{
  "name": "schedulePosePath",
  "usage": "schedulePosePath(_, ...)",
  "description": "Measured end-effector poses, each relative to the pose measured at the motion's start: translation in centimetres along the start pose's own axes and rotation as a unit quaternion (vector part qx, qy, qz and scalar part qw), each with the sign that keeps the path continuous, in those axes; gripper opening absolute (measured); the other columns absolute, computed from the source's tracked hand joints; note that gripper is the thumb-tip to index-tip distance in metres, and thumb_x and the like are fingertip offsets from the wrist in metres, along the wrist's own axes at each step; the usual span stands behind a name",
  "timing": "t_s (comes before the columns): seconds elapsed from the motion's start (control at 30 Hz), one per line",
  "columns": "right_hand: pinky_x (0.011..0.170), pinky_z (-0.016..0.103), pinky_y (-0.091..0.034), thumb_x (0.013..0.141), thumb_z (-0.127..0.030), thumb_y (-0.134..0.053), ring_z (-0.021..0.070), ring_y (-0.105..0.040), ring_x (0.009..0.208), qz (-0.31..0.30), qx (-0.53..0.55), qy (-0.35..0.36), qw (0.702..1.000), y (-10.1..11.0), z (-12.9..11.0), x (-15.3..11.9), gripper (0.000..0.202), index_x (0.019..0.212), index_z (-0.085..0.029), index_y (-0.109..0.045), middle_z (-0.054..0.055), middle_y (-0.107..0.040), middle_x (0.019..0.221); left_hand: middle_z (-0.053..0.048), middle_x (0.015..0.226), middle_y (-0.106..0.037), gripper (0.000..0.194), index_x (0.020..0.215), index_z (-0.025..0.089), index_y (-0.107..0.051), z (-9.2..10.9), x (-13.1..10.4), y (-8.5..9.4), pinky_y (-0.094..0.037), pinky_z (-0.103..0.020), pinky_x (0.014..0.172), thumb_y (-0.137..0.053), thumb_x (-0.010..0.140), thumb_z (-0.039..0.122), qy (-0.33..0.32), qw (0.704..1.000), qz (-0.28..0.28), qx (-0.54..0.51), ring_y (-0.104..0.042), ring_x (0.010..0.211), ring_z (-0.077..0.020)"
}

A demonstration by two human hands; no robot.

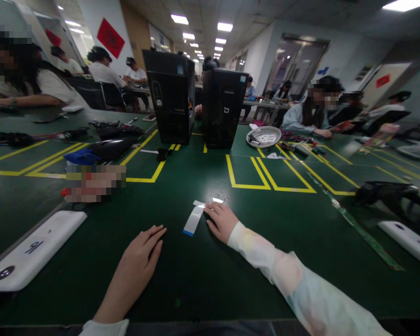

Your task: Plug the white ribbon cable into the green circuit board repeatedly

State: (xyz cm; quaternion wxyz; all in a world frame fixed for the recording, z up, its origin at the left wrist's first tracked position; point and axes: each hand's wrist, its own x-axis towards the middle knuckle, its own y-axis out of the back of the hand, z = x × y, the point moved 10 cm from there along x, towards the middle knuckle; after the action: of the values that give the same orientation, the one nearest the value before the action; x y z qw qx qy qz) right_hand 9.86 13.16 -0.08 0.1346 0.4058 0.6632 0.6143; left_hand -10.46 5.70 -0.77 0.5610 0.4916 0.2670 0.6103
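On the green table (182,280) lies a flat white ribbon-like strip (193,220) with a blue end pointing toward me and a bent upper end. My right hand (222,221) rests at the strip's upper right, its fingertips touching that end, with the thumb apart from the fingers. To the left of the strip, my left hand (140,256) lies on the table with its fingers extended and nothing in it. A small gap separates the left fingertips from the strip.
Two black computer towers (170,98) (224,109) stand at the back centre. A white basket (263,136) sits right of them. White devices (35,247) (409,242) lie at both sides. A long green strip (357,224) is at right. People sit around.
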Motion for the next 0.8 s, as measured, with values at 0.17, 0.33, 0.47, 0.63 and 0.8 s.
schedulePosePath(0.17,0.106,0.049,-0.037,0.087,-0.030,-0.050,0.0293,-0.040,0.129,-0.023,0.045,0.041,0.998,-1.5,-5.5,0.3,0.046,0.130,-0.012,-0.052,0.013,-0.052,0.137,-0.007,0.128,-0.061,0.043,0.122,0.024,-0.061,-0.6,0.1,0.8,-0.046,-0.045,0.102,-0.034,0.095,0.044,0.041,0.996,0.002,-0.084,-0.058,0.117,-0.0231)
schedulePosePath(0.33,0.106,0.048,-0.037,0.087,-0.034,-0.050,0.0294,-0.040,0.129,-0.042,0.070,0.090,0.993,-1.8,-9.2,-1.5,0.050,0.132,-0.014,-0.049,0.011,-0.050,0.139,-0.005,0.130,-0.060,0.040,0.120,0.026,-0.063,-0.1,-0.1,0.8,-0.045,-0.042,0.104,-0.038,0.094,0.044,0.013,0.991,-0.013,-0.129,-0.056,0.120,-0.0221)
schedulePosePath(0.47,0.106,0.046,-0.037,0.087,-0.035,-0.050,0.0275,-0.039,0.129,-0.061,0.086,0.128,0.986,-1.7,-11.4,-2.6,0.050,0.134,-0.016,-0.047,0.009,-0.050,0.140,-0.006,0.128,-0.061,0.040,0.120,0.025,-0.063,-0.5,-0.1,0.9,-0.045,-0.043,0.103,-0.037,0.095,0.044,0.018,0.993,0.005,-0.115,-0.056,0.119,-0.0217)
schedulePosePath(0.63,0.108,0.044,-0.034,0.089,-0.036,-0.049,0.0259,-0.037,0.131,-0.085,0.079,0.131,0.985,-1.8,-11.9,-2.9,0.051,0.136,-0.016,-0.045,0.009,-0.047,0.143,-0.008,0.126,-0.064,0.045,0.119,0.021,-0.065,-0.3,0.2,0.4,-0.045,-0.046,0.103,-0.038,0.094,0.047,-0.009,0.999,0.009,-0.052,-0.057,0.119,-0.0249)
schedulePosePath(0.8,0.115,0.042,-0.024,0.095,-0.048,-0.040,0.0240,-0.023,0.141,-0.087,0.069,0.173,0.979,-0.9,-11.6,-3.3,0.056,0.141,-0.016,-0.041,0.008,-0.038,0.150,-0.009,0.126,-0.065,0.047,0.119,0.019,-0.065,0.4,0.3,0.3,-0.046,-0.046,0.102,-0.037,0.094,0.047,-0.038,0.999,0.010,-0.017,-0.058,0.119,-0.0257)
